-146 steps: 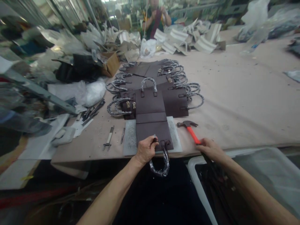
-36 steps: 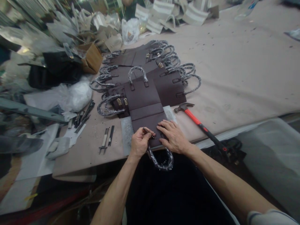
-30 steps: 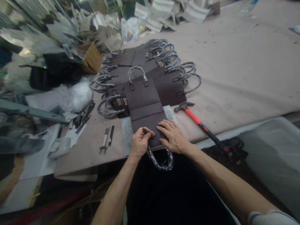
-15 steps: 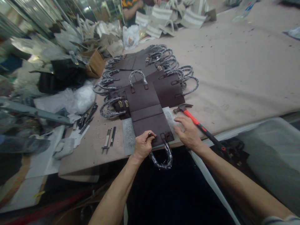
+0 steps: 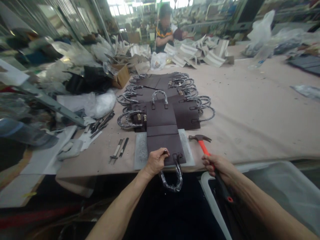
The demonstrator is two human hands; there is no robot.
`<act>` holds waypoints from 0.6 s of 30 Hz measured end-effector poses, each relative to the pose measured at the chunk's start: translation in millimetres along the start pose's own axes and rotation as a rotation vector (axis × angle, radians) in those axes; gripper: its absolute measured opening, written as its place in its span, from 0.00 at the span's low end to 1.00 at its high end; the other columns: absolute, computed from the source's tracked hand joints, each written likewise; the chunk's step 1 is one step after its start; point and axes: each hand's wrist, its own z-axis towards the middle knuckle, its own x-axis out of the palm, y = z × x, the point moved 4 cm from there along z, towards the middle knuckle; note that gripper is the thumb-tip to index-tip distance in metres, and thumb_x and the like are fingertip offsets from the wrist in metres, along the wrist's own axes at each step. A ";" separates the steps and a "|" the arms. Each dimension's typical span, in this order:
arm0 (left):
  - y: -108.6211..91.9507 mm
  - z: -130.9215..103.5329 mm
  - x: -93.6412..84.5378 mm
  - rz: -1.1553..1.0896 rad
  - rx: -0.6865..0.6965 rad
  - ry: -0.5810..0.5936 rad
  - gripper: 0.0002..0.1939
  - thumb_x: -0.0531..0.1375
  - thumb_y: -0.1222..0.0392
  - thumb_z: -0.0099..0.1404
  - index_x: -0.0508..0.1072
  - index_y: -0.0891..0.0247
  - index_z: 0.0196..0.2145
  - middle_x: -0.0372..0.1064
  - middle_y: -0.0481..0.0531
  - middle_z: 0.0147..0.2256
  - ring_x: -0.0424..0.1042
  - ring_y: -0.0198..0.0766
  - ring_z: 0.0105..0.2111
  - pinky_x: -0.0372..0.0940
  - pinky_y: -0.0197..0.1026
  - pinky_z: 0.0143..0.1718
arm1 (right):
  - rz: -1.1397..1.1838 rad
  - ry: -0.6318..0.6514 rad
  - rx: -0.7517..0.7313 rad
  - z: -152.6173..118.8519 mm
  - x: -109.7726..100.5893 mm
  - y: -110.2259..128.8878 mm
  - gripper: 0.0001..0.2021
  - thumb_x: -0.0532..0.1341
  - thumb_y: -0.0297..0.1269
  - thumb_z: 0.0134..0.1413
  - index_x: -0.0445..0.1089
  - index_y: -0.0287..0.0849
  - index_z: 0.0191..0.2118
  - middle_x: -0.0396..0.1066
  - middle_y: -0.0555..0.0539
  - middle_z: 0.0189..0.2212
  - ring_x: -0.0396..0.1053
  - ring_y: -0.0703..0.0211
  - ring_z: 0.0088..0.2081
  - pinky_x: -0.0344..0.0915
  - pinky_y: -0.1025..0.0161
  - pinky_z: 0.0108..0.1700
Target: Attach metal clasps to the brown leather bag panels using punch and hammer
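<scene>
The one camera sits on the person's head, above and just behind the near edge of the worktop (image 5: 245, 110), facing forward and down across it. From there the left hand (image 5: 156, 161) and right hand (image 5: 220, 166) show close, at that near edge, with a tub (image 5: 206, 190) below it on the right. The wide view takes in the near left corner and runs past the far edge to a co-worker (image 5: 161, 41), well apart.

Dim, hazy indoor light, overexposed glare from far windows (image 5: 121, 10), soft background blur, stretched wide-angle edges.
</scene>
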 end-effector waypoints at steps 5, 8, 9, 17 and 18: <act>2.5 -2.6 1.8 -0.002 0.030 -0.010 0.08 0.57 0.67 0.65 0.75 0.58 0.35 0.78 0.49 0.33 0.77 0.37 0.34 0.71 0.38 0.42 | -0.284 -0.246 -0.429 -53.6 12.0 65.8 0.18 0.49 0.55 0.67 0.61 0.47 0.33 0.59 0.54 0.20 0.58 0.61 0.20 0.54 0.64 0.22; 3.9 -4.2 3.6 0.014 0.054 -0.014 0.08 0.56 0.67 0.66 0.75 0.58 0.36 0.78 0.49 0.33 0.77 0.38 0.35 0.71 0.38 0.41 | -0.641 -0.281 -0.666 -68.6 19.7 89.9 0.18 0.48 0.51 0.67 0.59 0.47 0.29 0.60 0.51 0.18 0.57 0.60 0.19 0.49 0.61 0.24; 4.6 -4.4 4.1 0.019 0.053 -0.015 0.08 0.56 0.67 0.66 0.75 0.58 0.36 0.78 0.50 0.33 0.77 0.38 0.34 0.71 0.38 0.41 | -0.739 -0.244 -0.679 -69.5 22.2 92.2 0.17 0.48 0.50 0.67 0.58 0.48 0.29 0.60 0.51 0.17 0.55 0.60 0.18 0.46 0.60 0.24; 8.6 -4.8 4.9 0.024 0.074 -0.010 0.07 0.56 0.65 0.67 0.75 0.59 0.36 0.78 0.50 0.34 0.78 0.38 0.36 0.71 0.38 0.43 | -0.693 -0.449 -0.715 -89.2 19.6 102.2 0.19 0.43 0.50 0.71 0.60 0.49 0.32 0.62 0.51 0.18 0.58 0.59 0.18 0.52 0.60 0.25; 9.7 -5.0 5.1 0.026 0.067 -0.009 0.07 0.56 0.65 0.67 0.75 0.59 0.36 0.78 0.50 0.34 0.78 0.38 0.35 0.71 0.38 0.42 | -0.715 -0.433 -0.727 -89.3 22.3 100.2 0.20 0.41 0.49 0.71 0.60 0.49 0.31 0.62 0.50 0.17 0.57 0.59 0.18 0.51 0.60 0.24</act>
